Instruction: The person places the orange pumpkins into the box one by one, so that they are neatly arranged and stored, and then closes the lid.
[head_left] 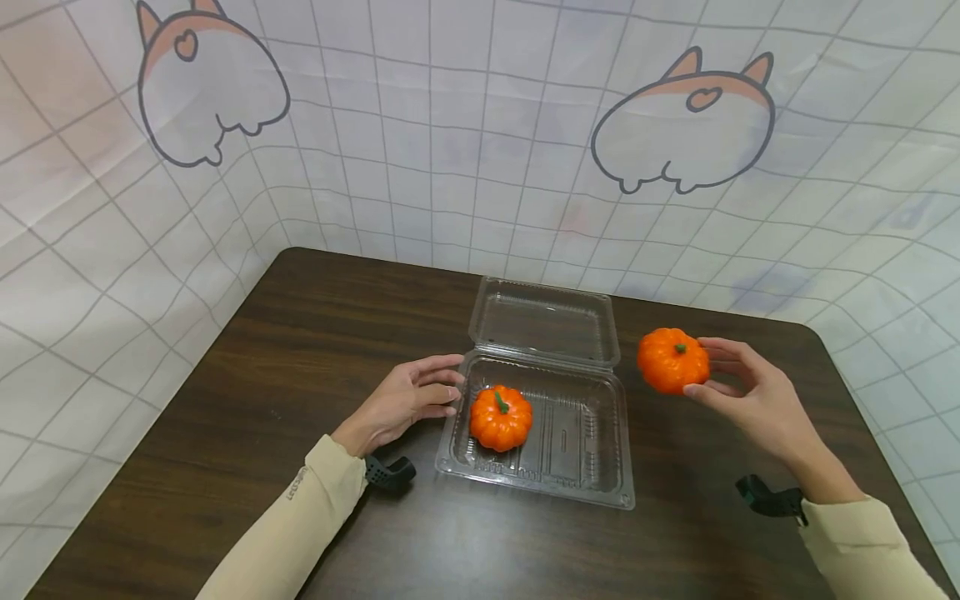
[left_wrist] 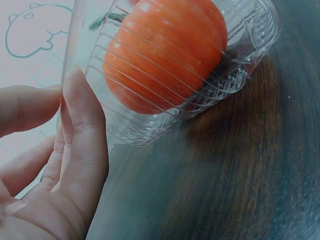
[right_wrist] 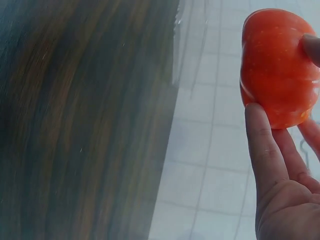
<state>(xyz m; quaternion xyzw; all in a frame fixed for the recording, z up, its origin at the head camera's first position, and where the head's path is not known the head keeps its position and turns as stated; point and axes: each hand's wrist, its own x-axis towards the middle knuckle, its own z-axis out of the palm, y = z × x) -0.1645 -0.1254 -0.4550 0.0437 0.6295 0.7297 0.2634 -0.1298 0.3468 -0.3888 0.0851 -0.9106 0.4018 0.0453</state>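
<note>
**Boxed pumpkin (head_left: 501, 418), held pumpkin (head_left: 672, 361), one clear container (head_left: 566, 437) between two hands**

From where I stand, the left hand (head_left: 401, 400) is at the container's left rim, thumb and finger seemingly pinching the edge narrowly. Just inside that rim sits the boxed pumpkin, upright, stem up. The lid (head_left: 543, 321) lies folded back beyond the container's far edge, on the tabletop (head_left: 360, 317). Right of the container, apart from it, the right hand (head_left: 761, 400) grips the held pumpkin, thumb against the near side.

The pumpkins look glossy, light and stiff, probably somewhat slippery; I'd take one round its fat ribbed sides, not by the little stem. The container looks thin and flexible, best steadied at its rim.

The left wrist view shows the boxed pumpkin through the ribbed wall and the rim between the fingers, unclear from the head view. The right wrist view reveals supporting fingers under the held pumpkin, but no stem.
</note>
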